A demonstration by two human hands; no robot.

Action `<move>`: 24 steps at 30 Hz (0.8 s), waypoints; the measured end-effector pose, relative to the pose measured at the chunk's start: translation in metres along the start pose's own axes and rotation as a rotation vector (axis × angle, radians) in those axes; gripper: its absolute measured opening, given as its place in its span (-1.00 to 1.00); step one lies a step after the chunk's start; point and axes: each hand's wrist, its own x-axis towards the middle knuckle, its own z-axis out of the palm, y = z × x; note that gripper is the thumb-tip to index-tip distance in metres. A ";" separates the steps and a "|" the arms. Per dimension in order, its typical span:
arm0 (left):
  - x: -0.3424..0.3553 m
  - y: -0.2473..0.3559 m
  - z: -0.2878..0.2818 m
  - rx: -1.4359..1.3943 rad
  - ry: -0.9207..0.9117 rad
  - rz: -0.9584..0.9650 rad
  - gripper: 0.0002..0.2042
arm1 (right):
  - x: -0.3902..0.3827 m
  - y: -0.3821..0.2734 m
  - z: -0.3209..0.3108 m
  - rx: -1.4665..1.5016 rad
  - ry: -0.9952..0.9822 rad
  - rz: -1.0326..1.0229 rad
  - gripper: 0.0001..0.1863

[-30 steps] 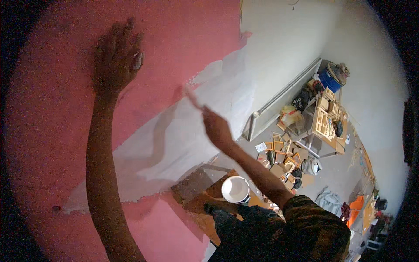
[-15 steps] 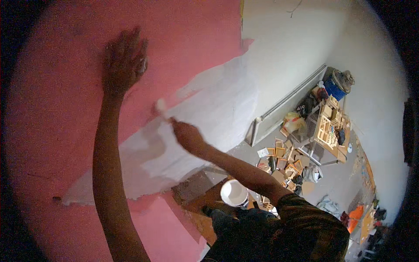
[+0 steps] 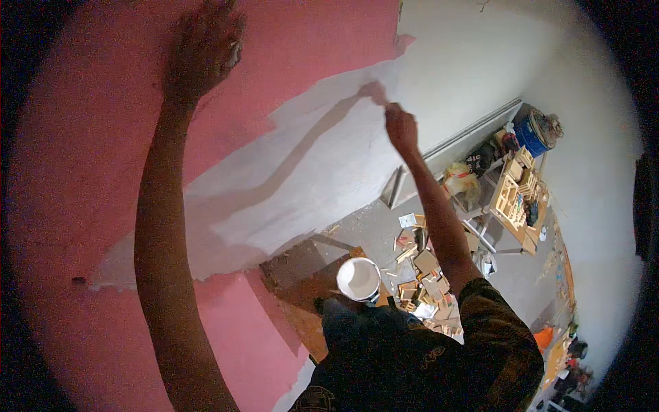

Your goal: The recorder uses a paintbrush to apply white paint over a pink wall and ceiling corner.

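My left hand point(image 3: 202, 51) rests high on the pink wall point(image 3: 288, 31), fingers open against it, a pale patch showing at their right side. My right hand point(image 3: 401, 127) is closed round a paintbrush point(image 3: 382, 97), blurred and raised to the upper right part of a whitish painted band point(image 3: 322, 168) that cuts diagonally across the pink. The shadow of my right arm falls along this band. A white bucket point(image 3: 358, 278) with pale contents stands below, just in front of my body.
A white wall point(image 3: 453, 48) adjoins at the right, with a rail along its foot. A blue drum point(image 3: 532, 134), bags and a table point(image 3: 511, 209) holding wooden pieces stand there. Several wooden frames and boards point(image 3: 425, 264) lie scattered on the grey floor.
My right hand and brush moved down-left along the paint boundary, then swung up and right to the band's upper end. My left hand sits higher in view.
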 end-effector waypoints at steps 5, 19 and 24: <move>0.001 -0.002 -0.021 -0.081 0.071 0.015 -0.64 | -0.006 0.001 -0.014 -0.017 0.068 0.106 -0.78; -0.001 -0.003 -0.005 -0.125 0.113 0.007 -0.62 | -0.143 -0.273 0.047 0.316 -0.518 -0.469 -0.69; -0.002 -0.010 -0.011 -0.039 0.125 0.038 -0.60 | -0.055 -0.140 0.048 0.269 -0.100 -0.346 -0.84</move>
